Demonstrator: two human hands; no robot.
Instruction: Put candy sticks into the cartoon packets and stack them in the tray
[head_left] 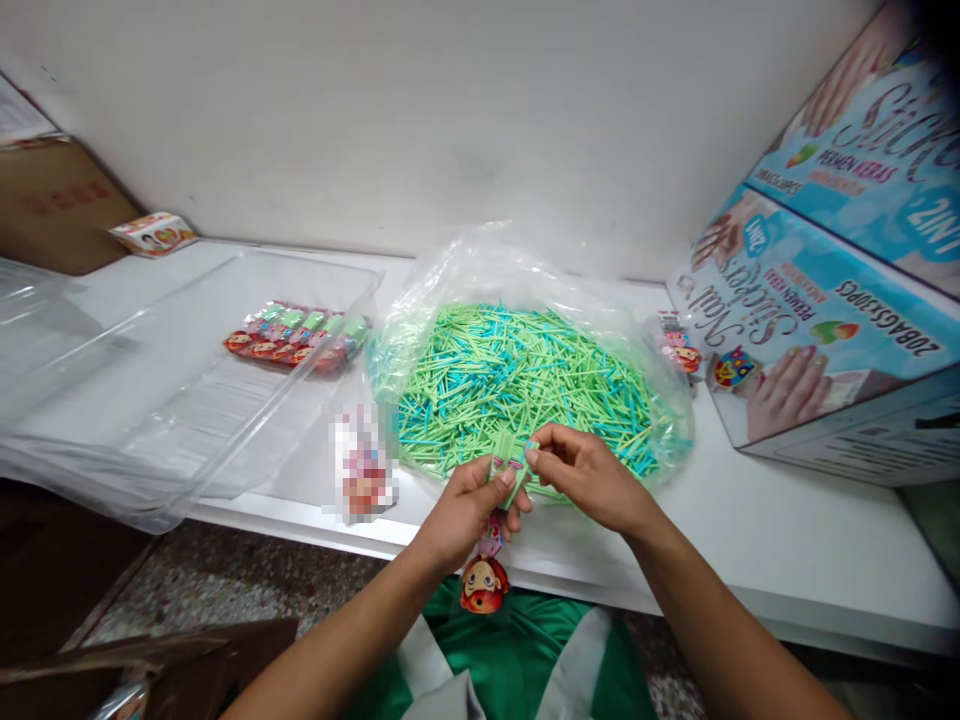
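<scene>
- The left hand point(469, 510) is closing its grip around the middle of a stick packet point(510, 475), thumb on top and fingers curled beneath it.
- The right hand point(589, 475) is pinching the packet's upper end from the right with thumb and forefinger, so both hands are meeting on it.
- The packet is hanging in the air just over the bench point(787, 540) edge, at the near rim of the bag of sticks point(517, 370). Its long axis is running roughly upright, leaning a little, with the cartoon head point(484, 585) dangling below the left hand.
- Green and blue sticks are lying loose in the open bag, straight ahead of both hands and touching neither.
- A row of like packets point(296, 340) is lying in the clear tray point(112, 480) well to the left, nearer the left hand; printed boxes point(825, 330) are standing to the right.
</scene>
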